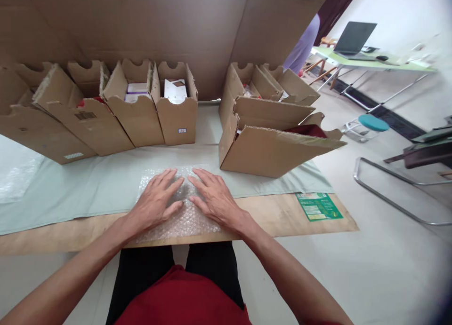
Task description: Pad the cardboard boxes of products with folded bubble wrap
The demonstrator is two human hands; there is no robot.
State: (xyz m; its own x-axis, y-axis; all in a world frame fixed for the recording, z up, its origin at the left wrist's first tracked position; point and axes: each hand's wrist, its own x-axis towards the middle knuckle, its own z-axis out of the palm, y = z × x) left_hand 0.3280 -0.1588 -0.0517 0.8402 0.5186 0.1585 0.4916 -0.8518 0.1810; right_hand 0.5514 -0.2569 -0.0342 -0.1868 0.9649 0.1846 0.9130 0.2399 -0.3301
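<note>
Clear bubble wrap, probably super light, squishy; I'd pinch its 6 o'clock edge. Left hand and right hand spread wide over it, gripping nothing.

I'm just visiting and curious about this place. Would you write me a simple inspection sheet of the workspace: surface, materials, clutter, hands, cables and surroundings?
Surface: wood-coloured tabletop, partly covered by a pale green cloth.
Job's things: a sheet of bubble wrap lies near the front edge, beneath both hands.
Clutter: four open-topped cardboard boxes on the left, more cardboard boxes on the right; a green printed sheet at the right end.
Hands: left hand and right hand are palm-down on the bubble wrap, fingers spread.
Cables: nothing seen clearly.
Surroundings: tall cardboard panel behind the boxes; to the right, a laptop, a teal stool and part of another person.
</note>
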